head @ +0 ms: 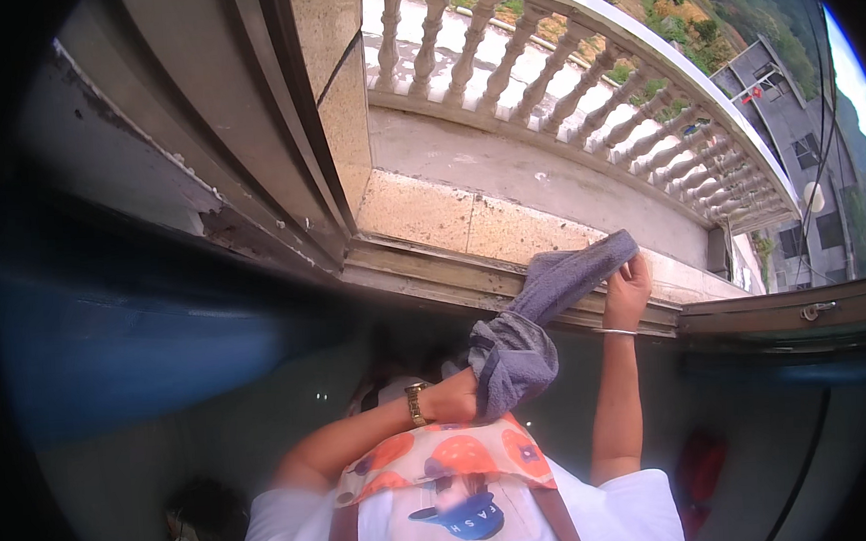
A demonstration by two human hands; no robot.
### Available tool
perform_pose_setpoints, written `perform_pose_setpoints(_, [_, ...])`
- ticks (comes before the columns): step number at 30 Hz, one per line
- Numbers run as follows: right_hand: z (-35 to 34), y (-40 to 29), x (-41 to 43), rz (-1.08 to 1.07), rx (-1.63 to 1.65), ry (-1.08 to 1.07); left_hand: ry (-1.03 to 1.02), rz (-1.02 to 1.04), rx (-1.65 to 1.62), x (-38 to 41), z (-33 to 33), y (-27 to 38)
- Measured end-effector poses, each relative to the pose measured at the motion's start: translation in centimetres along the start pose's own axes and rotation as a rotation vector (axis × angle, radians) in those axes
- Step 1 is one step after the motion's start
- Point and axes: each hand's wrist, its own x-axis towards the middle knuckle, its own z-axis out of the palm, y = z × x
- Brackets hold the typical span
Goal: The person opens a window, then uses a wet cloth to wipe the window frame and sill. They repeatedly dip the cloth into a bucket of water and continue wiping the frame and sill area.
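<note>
A grey-purple cloth (562,286) stretches diagonally between both hands, above the window sill track (440,270). Its lower end is bunched around my left hand (450,396), whose fingers are mostly hidden by the folds; a gold watch is on that wrist. At the upper right, my right hand (628,282) pinches the cloth's other end between thumb and fingers, with a silver bangle on the wrist. The cloth passes over the metal track and the speckled stone ledge (430,215), which carries dark crumbs of dirt.
Beyond the ledge runs a balustrade (488,62) with a pale rail. A brown window frame (270,110) rises at the left. At the right is a frame section with a metal latch (818,310). An orange-patterned apron (450,453) covers my chest.
</note>
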Motion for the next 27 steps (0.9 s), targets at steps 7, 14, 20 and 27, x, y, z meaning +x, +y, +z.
perform_pose_setpoints(7, [-4.6,-4.0,-0.3,0.199,0.535,0.079,-0.166,-0.082,-0.113,1.3,1.3,1.7])
perform_pose_setpoints(14, [0.3,-2.0,-0.5,-0.788,-0.610,-1.015,0.040,-0.051,-0.034,-1.0,-0.1,0.4])
perform_pose_setpoints(20, [4.3,-2.6,0.0,-0.880,-0.595,-1.334,0.181,-0.072,-0.289,-2.8,-0.2,0.9])
perform_pose_setpoints(27, [10.9,-2.8,-1.7,-1.005,-0.482,-1.442,0.180,-0.001,0.002,-3.7,-1.1,0.3])
